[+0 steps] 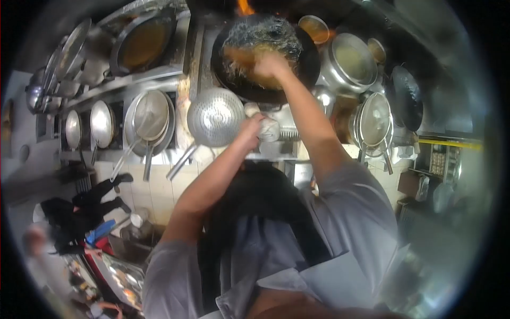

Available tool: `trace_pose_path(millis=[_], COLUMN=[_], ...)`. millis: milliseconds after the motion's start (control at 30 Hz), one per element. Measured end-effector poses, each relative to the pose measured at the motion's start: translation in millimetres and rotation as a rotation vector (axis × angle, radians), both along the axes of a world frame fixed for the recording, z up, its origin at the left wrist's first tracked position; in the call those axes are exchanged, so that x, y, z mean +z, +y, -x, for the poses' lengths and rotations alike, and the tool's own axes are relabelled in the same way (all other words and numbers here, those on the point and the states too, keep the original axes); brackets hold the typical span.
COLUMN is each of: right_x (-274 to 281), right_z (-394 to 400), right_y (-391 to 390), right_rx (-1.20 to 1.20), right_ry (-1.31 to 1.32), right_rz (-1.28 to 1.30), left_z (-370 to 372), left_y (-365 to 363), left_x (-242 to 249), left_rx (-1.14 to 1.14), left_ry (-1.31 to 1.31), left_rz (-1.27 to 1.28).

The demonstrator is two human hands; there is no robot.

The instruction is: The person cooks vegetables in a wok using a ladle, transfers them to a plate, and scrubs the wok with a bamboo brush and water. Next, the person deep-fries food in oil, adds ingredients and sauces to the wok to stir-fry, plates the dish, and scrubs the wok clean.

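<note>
A large black wok (311,74) is on the burner at the top middle, with shiny, motion-blurred contents and a brown patch inside. My right hand (272,65) reaches over the wok into this blur. Its fingers are smeared, so what it holds, if anything, does not show. My left hand (251,132) is closed on a pale cloth (269,129) at the wok's near edge. Whether a wok handle lies under the cloth is hidden. Close beside my left hand lies a perforated metal strainer (215,117) with its handle toward me.
Flame (245,7) rises behind the wok. To the right are a metal pot (353,63), stacked strainers (375,119) and a dark pan (407,98). Another wok (143,45) and more strainers (151,114) are left. A person (58,218) is at lower left.
</note>
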State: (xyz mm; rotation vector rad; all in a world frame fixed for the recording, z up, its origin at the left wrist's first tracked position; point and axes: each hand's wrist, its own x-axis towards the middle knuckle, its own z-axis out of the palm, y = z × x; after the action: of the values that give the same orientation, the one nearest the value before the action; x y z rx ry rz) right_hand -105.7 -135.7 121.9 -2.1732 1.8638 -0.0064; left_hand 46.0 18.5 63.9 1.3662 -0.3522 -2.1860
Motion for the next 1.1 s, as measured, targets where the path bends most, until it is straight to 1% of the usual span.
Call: trace_pose_path(millis=[33, 67, 100, 133, 200, 233, 267, 300, 333, 400, 467, 533, 567, 600, 667, 733, 767, 800, 867, 900, 933, 1000, 1067, 1100], right_x=[-5, -4, -22, -18, 5, 19, 26, 14, 1, 32, 28, 12, 19, 10, 17, 34, 6, 29, 23, 13, -5, -54, -3, 13], right_z=[-2, -3, -5, -5, -10, -5, 10, 38, 62, 89, 92, 58, 37, 31, 31, 47, 68, 71, 53, 30, 9, -16, -27, -18], right_y=[-13, -34, -42, -32, 14, 47, 72, 72, 68, 35, -14, -33, -16, -6, 35, 48, 30, 16, -27, -33, -37, -29, 32, 55], right_rx=[-0.284, -0.567, -0.531, -0.531, -0.202, -0.108, -0.012, -0.028, -0.043, -0.203, -0.407, -0.470, -0.384, -0.276, -0.146, -0.305, -0.355, -0.405, -0.623, -0.618, -0.618, -0.425, -0.268, -0.228], right_ry=[-0.092, -0.181, -0.234, -0.245, -0.193, -0.138, -0.084, 0.010, 0.104, 0.252, 0.062, 0.042, 0.082, 0.065, 0.121, 0.233, 0.255, 0.122, -0.022, -0.039, -0.057, -0.187, -0.140, -0.066], right_rz=[-0.041, -0.063, -0.029, -0.028, -0.102, -0.127, -0.153, -0.178, -0.209, -0.205, -0.170, -0.063, -0.065, -0.167, -0.167, -0.154, 0.013, -0.039, -0.093, -0.107, -0.116, -0.011, -0.122, -0.196], left_z=[-8, -13, -21, -31, -55, -65, -75, -85, -94, -109, -118, -128, -132, -139, -156, -179, -187, -199, -231, -225, -232, -247, -261, -268], left_y=[14, 23, 41, 57, 81, 90, 99, 101, 101, 111, 110, 107, 105, 106, 103, 104, 100, 103, 101, 98, 97, 91, 87, 86], left_x=[10, 21, 29, 37, 49, 59, 72, 78, 77, 72, 66, 59, 59, 61, 69, 57, 58, 58, 35, 48, 44, 32, 32, 32], left_rx=[-0.080, -0.067, -0.032, -0.006, 0.032, 0.026, 0.077, 0.128, 0.124, 0.235, 0.244, 0.228, 0.240, 0.222, 0.262, 0.373, 0.401, 0.423, 0.369, 0.388, 0.374, 0.317, 0.302, 0.306], left_ry=[-0.013, -0.021, -0.031, -0.042, -0.027, -0.029, -0.060, -0.093, -0.099, -0.061, -0.061, -0.070, -0.065, -0.063, -0.092, -0.080, -0.080, -0.087, -0.057, -0.104, -0.101, -0.177, -0.153, -0.136], left_rz=[0.013, 0.022, 0.031, 0.042, 0.079, 0.083, 0.060, 0.036, 0.034, 0.026, 0.017, 0.057, 0.037, 0.043, 0.054, 0.115, 0.099, 0.068, 0.029, 0.046, 0.043, 0.089, 0.076, 0.065])
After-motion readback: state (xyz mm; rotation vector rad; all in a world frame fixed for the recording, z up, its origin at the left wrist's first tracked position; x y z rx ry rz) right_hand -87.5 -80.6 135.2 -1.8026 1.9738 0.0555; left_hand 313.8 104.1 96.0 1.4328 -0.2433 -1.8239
